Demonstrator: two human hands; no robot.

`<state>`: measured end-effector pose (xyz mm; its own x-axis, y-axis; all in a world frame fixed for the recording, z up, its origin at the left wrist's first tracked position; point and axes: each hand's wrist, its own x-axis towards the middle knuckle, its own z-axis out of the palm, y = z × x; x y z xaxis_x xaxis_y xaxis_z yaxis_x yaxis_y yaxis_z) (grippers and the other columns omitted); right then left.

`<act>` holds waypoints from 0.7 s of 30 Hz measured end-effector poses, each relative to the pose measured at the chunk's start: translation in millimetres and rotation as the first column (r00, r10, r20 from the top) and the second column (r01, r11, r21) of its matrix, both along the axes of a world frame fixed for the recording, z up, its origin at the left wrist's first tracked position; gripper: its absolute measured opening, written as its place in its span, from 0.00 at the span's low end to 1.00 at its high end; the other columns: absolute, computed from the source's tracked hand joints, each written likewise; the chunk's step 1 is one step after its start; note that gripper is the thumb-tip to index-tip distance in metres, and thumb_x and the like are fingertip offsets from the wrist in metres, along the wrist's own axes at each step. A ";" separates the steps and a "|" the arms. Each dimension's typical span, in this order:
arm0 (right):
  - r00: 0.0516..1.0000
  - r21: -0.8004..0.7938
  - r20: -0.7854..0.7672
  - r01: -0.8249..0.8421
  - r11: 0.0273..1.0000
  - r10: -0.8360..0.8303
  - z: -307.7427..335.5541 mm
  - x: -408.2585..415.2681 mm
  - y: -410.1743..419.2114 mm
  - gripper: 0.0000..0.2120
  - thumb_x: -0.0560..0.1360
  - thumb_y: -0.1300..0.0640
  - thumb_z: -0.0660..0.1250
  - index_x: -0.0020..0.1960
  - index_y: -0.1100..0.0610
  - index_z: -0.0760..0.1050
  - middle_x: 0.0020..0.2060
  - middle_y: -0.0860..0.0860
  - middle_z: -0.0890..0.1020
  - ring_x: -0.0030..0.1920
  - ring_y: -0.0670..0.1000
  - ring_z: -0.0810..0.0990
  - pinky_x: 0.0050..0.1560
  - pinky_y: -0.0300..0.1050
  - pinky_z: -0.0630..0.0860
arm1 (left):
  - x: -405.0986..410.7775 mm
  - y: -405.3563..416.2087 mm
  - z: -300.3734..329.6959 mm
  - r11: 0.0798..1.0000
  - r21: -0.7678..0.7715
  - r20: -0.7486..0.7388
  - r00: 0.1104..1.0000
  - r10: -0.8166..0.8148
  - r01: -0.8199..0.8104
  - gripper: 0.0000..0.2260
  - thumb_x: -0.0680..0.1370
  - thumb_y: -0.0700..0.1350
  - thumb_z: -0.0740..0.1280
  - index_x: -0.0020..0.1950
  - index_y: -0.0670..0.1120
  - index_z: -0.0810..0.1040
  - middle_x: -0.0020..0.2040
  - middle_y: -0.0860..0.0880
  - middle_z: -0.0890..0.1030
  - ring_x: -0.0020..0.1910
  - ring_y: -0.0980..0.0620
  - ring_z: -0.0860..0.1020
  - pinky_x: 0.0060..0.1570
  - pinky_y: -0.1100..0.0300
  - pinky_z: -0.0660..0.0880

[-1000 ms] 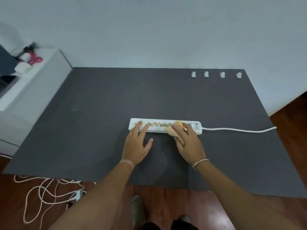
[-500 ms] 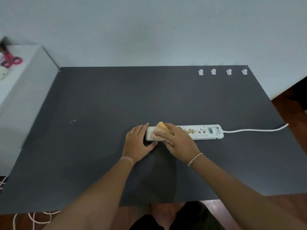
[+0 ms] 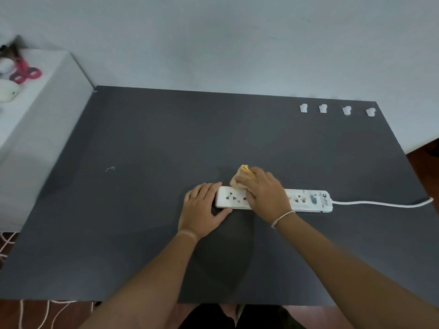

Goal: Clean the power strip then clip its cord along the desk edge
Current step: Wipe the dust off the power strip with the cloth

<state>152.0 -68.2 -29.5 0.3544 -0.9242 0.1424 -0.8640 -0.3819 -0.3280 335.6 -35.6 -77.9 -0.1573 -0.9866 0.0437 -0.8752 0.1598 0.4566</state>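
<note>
A white power strip (image 3: 306, 201) lies flat across the middle of the dark grey desk (image 3: 147, 148). Brown specks dirty its right sockets; the left sockets look clean. Its white cord (image 3: 382, 204) runs right to the desk's side edge. My left hand (image 3: 202, 210) braces the strip's left end, fingers spread on the desk. My right hand (image 3: 263, 193) presses a folded yellow cloth (image 3: 241, 178) on the strip's middle, covering that part. Several white cable clips (image 3: 323, 108) sit in a row at the far right edge.
A white cabinet (image 3: 35, 129) stands against the desk's left side, with pink-handled scissors (image 3: 25, 73) and a white object (image 3: 7, 92) on top. White cords (image 3: 47, 312) lie on the wooden floor below the front left. A pale wall is behind.
My right hand and the cloth swept left along the strip, then shifted slightly right and back, uncovering the left sockets. My left hand moved from on top of the strip to its left end.
</note>
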 end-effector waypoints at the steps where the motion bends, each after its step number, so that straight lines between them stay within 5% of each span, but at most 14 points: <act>1: 1.000 -0.010 0.004 0.000 1.000 0.000 2.0 -1.3 -1.7 0.20 0.67 0.56 0.53 0.54 0.51 0.78 0.54 0.59 0.79 0.37 0.59 0.76 0.37 0.53 0.78 | 0.1 -0.1 -0.1 1.000 -0.002 0.004 1.000 0.000 0.000 0.29 0.71 0.64 0.60 0.68 0.52 0.65 0.65 0.55 0.73 0.67 0.52 0.68 0.66 0.55 0.62; 6: 0.953 0.020 -0.054 -0.299 0.954 0.300 3.6 8.0 13.9 0.16 0.68 0.59 0.61 0.53 0.48 0.79 0.54 0.59 0.79 0.38 0.58 0.77 0.38 0.50 0.77 | -0.2 0.0 1.2 1.000 0.001 -0.004 1.000 0.003 -0.003 0.28 0.71 0.64 0.60 0.67 0.52 0.66 0.64 0.54 0.73 0.66 0.52 0.68 0.66 0.55 0.62; 12: 1.000 -0.012 -0.004 -0.008 1.000 0.008 15.4 11.1 -11.3 0.19 0.62 0.67 0.70 0.49 0.51 0.81 0.51 0.61 0.79 0.35 0.62 0.76 0.31 0.51 0.78 | -0.6 -0.5 0.8 1.000 0.013 -0.003 1.000 0.007 -0.007 0.29 0.70 0.64 0.60 0.67 0.51 0.66 0.64 0.53 0.73 0.65 0.51 0.69 0.66 0.53 0.63; 16: 0.952 0.043 -0.084 -0.290 0.956 0.293 12.8 21.5 7.7 0.20 0.63 0.65 0.71 0.52 0.49 0.80 0.53 0.59 0.79 0.37 0.59 0.77 0.30 0.50 0.77 | -0.5 -0.2 0.8 1.000 0.018 -0.014 1.000 0.013 -0.013 0.29 0.70 0.64 0.59 0.66 0.50 0.67 0.63 0.52 0.73 0.65 0.51 0.69 0.66 0.55 0.61; 21: 1.000 0.064 -0.018 0.021 0.998 -0.020 12.0 -1.4 -6.1 0.19 0.64 0.67 0.70 0.51 0.51 0.81 0.52 0.60 0.78 0.38 0.62 0.77 0.29 0.50 0.76 | -0.2 0.1 0.8 1.000 0.008 0.008 1.000 0.011 -0.011 0.30 0.70 0.64 0.61 0.68 0.52 0.65 0.64 0.54 0.72 0.66 0.52 0.68 0.67 0.53 0.62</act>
